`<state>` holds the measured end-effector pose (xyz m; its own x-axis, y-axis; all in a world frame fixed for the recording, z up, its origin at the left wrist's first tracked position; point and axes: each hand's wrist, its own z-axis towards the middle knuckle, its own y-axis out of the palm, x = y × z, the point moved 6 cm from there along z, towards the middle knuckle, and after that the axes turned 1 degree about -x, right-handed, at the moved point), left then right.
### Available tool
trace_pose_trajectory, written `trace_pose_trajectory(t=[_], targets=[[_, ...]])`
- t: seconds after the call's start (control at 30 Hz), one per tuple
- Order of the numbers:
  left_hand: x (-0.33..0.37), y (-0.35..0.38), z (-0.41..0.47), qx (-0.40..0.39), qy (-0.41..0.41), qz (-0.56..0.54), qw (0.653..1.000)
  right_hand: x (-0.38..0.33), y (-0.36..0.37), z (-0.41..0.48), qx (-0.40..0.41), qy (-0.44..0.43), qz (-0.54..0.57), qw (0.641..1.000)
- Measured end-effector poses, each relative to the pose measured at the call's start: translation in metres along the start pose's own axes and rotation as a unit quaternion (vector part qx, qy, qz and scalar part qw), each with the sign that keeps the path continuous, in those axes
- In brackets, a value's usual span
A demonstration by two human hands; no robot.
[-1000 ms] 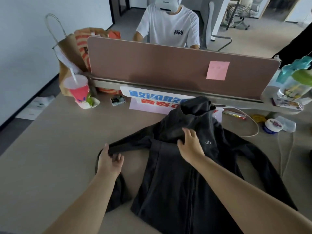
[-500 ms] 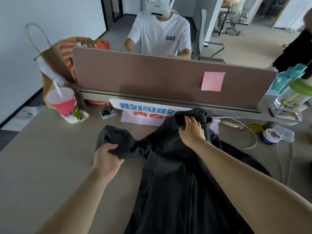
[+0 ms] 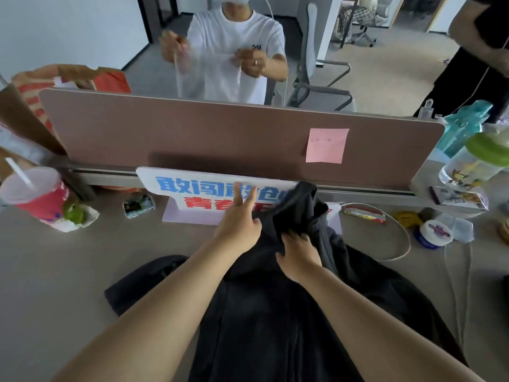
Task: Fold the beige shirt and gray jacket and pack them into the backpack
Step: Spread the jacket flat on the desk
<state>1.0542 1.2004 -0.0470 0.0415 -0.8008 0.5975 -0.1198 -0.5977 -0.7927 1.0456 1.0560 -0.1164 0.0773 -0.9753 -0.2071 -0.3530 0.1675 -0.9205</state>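
On desk (image 3: 68, 271), gray jacket (image 3: 275, 321): left hand (image 3: 239, 230) fingers straight, apart; right hand (image 3: 298, 253) fingers clamped on its fabric.

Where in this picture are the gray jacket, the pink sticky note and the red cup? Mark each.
gray jacket (image 3: 275, 326), head view, on its body between the two forearms.
pink sticky note (image 3: 327, 146), head view, on the middle of the note.
red cup (image 3: 42, 201), head view, on its red side wall.

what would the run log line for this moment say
step: folding jacket | left hand: open at jacket's edge | right hand: grips hood fabric | jacket: on desk | backpack: not in view
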Motion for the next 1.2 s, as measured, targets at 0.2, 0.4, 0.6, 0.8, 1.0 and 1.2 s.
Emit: trace_pose_trajectory(t=[0.2,0.4,0.6,0.8,1.0,1.2], targets=[[0.005,0.012,0.027,0.035,-0.01,-0.011,0.999,0.018,0.047,-0.008,-0.081,-0.02,-0.01,0.996],[-0.008,0.04,0.019,-0.002,-0.05,-0.01,0.999,0.009,0.039,-0.023,-0.041,-0.094,0.126,0.987],[-0.075,0.07,-0.018,-0.142,-0.09,0.071,0.983,0.105,0.008,-0.047,0.218,0.124,0.194,0.948],[-0.135,0.098,-0.068,-0.232,-0.168,0.171,0.943,0.191,0.075,-0.096,0.005,0.207,0.071,0.976],[-0.157,0.073,-0.092,-0.23,-0.197,0.135,0.943,0.216,0.074,-0.129,-0.016,0.28,0.069,0.957],[-0.155,0.027,-0.122,0.045,-0.168,-0.014,0.985,0.116,0.037,-0.112,0.07,0.185,0.041,0.979]])
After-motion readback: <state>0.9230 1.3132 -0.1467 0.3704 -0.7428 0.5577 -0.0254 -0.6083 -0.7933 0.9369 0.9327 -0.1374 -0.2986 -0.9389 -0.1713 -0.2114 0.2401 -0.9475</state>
